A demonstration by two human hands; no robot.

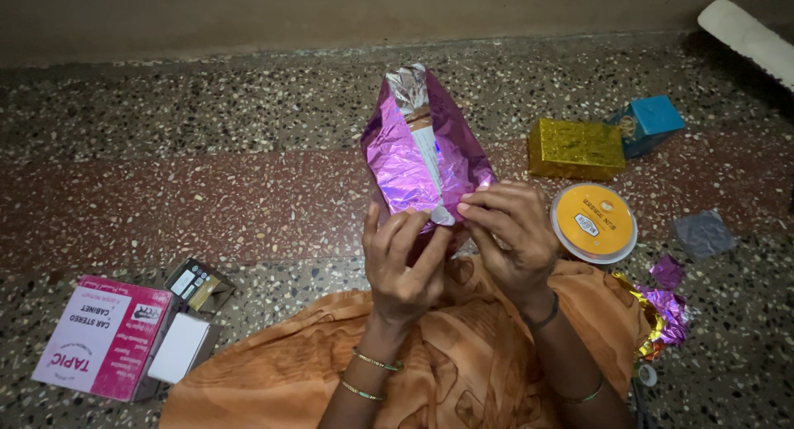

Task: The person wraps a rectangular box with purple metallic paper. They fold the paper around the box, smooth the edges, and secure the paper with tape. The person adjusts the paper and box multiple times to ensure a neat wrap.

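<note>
I hold a box half wrapped in shiny purple foil paper (409, 152) upright above my lap. My left hand (401, 263) grips its lower end from below. My right hand (513, 230) pinches the foil's lower edge beside a small piece of clear tape (442, 215). The foil's silver underside and a strip of the box show at the top. Orange cloth (447, 363) covers my lap under both hands.
On the speckled floor lie a gold-wrapped box (575, 148), a blue box (649, 123), a round yellow-lidded tub (594, 222), foil scraps (666, 309), a grey foil piece (703, 233), a pink box (103, 336), a white box (182, 346) and a small dark carton (197, 282).
</note>
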